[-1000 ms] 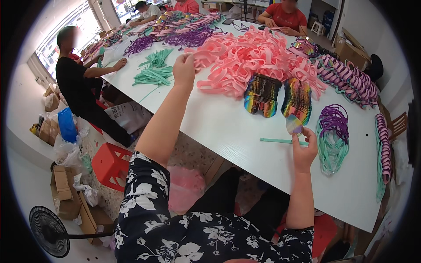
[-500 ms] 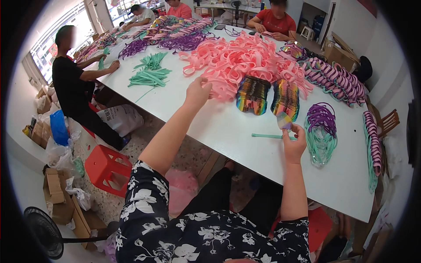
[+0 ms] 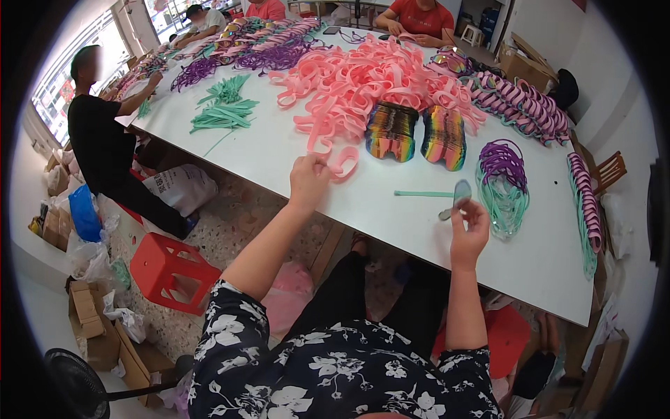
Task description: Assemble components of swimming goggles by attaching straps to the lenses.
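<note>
My left hand (image 3: 310, 183) is closed on a soft pink loop (image 3: 344, 166) at the table's front edge; more pink loops touch it from the heap (image 3: 377, 77) behind. My right hand (image 3: 470, 234) pinches a thin, shiny curved goggle lens (image 3: 462, 191), held upright above the table. Left of that hand lies a short flat teal strap (image 3: 422, 194). Two rows of stacked rainbow-mirrored lenses (image 3: 392, 131) stand beyond my hands. A bundle of teal and purple straps (image 3: 502, 185) lies just right of my right hand.
On the white table (image 3: 391, 230) are teal strap piles (image 3: 225, 115), assembled pink goggles (image 3: 516, 108) in rows and purple straps (image 3: 279, 56). A person in black (image 3: 101, 133) stands at the left; others sit at the far side. A red stool (image 3: 171, 269) and boxes (image 3: 105, 328) fill the floor.
My left hand has drawn a pink loop out of the heap toward me. The lens in my right hand has turned more edge-on. The whole view has shifted slightly.
</note>
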`<state>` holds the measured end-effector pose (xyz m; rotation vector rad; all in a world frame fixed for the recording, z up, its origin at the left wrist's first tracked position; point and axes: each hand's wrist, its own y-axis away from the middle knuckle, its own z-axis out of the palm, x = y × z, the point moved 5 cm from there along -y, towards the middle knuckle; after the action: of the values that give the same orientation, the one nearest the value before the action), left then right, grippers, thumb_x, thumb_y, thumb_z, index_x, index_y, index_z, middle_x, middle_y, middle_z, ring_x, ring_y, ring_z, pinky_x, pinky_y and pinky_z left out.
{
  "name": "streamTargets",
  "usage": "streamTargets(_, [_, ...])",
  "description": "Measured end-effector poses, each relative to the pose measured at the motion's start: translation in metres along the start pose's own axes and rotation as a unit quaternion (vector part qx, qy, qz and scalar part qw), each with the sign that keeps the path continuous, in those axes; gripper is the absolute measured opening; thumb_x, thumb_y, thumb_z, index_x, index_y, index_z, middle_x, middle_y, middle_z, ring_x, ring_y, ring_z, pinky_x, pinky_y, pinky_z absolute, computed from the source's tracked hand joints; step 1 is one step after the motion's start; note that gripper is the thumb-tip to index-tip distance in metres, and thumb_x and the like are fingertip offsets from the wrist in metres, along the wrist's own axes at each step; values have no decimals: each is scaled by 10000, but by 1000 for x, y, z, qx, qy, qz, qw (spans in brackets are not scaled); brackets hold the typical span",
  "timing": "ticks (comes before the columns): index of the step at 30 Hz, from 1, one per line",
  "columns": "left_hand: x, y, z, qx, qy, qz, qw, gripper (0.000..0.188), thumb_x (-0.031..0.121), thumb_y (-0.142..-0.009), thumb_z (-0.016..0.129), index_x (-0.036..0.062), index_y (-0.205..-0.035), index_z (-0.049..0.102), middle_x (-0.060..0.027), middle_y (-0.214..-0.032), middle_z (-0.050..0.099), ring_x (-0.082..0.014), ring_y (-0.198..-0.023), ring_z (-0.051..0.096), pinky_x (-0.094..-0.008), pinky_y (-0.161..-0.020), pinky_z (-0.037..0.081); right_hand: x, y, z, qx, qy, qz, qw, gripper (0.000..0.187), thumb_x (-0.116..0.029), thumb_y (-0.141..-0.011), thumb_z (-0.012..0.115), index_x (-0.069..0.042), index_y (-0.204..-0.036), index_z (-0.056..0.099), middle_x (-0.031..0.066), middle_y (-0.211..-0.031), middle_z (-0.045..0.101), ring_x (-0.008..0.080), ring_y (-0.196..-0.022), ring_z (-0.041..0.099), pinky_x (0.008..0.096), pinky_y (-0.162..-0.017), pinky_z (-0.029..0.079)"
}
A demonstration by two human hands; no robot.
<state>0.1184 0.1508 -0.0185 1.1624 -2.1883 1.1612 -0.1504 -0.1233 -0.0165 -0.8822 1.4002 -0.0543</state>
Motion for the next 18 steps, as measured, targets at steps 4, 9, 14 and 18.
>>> streamTargets(4, [43, 47, -16, 33, 147, 9, 989, 89, 38, -818, 706, 30, -897, 664, -112, -934, 659, -287, -935, 606, -397, -842, 507, -22, 59, -7, -75, -157, 129, 976, 317, -47, -831, 765, -29, -1117, 629, 32, -1085, 659, 133, -1002, 623, 277, -835, 484])
streamTargets(9, [141, 118, -43, 20, 106, 223, 969, 141, -34, -826, 712, 38, -923, 637, -80, -896, 651, -194, -939, 609, -319, -828, 492, -38, 123, -19, -300, -182, 228, 908, 415, -59, -780, 800, -14, -1171, 668, 81, -1137, 686, 180, -1109, 619, 343, -993, 472])
streamTargets(14, [119, 179, 16, -119, 611, -410, 666, 116, 144, -982, 621, 81, -896, 576, -16, -748, 576, -114, -631, 556, -265, -587, 469, -14, 164, -14, -248, -483, 414, 731, 392, -68, -830, 752, 19, -1184, 608, 153, -1167, 690, 294, -1366, 482, 461, -1156, 347])
streamTargets(18, [105, 206, 56, -224, 691, -529, 439, 323, 247, -1018, 576, 123, -729, 505, 0, -578, 450, -116, -520, 428, -275, -509, 362, -10, 183, -14, -213, -622, 451, 604, 465, -175, -834, 760, 20, -1217, 583, 152, -1125, 690, 312, -1129, 657, 489, -1034, 494])
